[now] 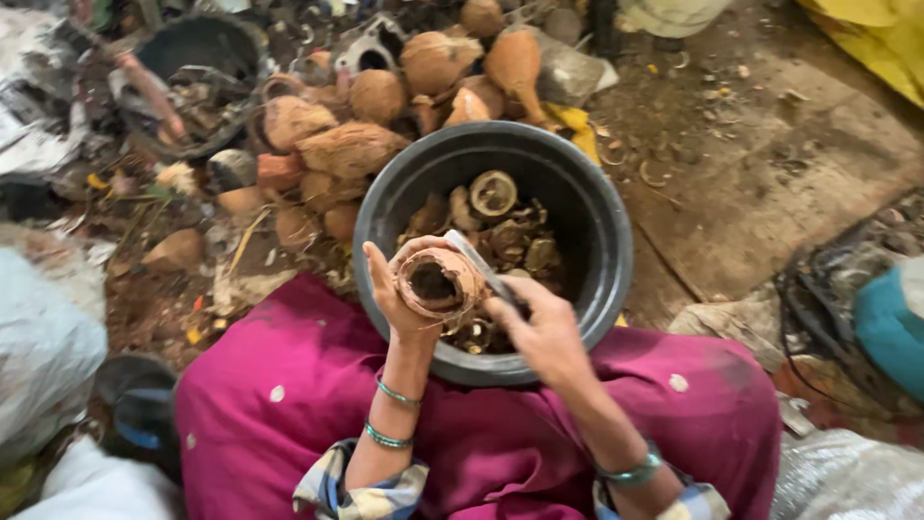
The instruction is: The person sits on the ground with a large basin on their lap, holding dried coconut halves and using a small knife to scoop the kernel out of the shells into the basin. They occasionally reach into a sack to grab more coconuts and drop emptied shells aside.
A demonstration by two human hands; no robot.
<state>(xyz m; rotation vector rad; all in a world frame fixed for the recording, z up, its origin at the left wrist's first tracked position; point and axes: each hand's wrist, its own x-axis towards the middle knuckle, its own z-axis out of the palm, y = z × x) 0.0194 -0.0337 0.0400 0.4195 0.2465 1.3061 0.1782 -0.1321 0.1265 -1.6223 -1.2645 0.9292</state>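
Seen from above, a seated person's lap fills the six o'clock edge, draped in magenta cloth (308, 404) with small pale dots. Both forearms rise from there, each with green bangles at the wrist.

The left hand (399, 294) sits just left of centre, fingers curled round a coconut shell (438, 282), its hollow, dark opening turned up toward the camera. The right hand (544, 332), at about five o'clock from the shell, is closed tight on the handle of a knife (481, 265); the pale blade runs toward eleven o'clock and lies against the shell's rim, very near the left fingertips.

Both hands hang over the near rim of a round black tub (602, 241), wedged between the knees and holding cut shell rings and husk scraps (500, 226).

Beyond the tub, from eleven to twelve o'clock, lies a heap of brown coconuts (351, 149). At ten o'clock stands a second dark tub (207, 48) with debris. Bare dirt ground (770, 164) spreads toward two o'clock, with yellow sheeting (881, 43) in the corner.

The main risk, as I judge it: the blade could skid off the hard, curved shell into the left fingers or palm, since they brace the shell right beside its edge. The shell could also twist loose and drop into the tub.
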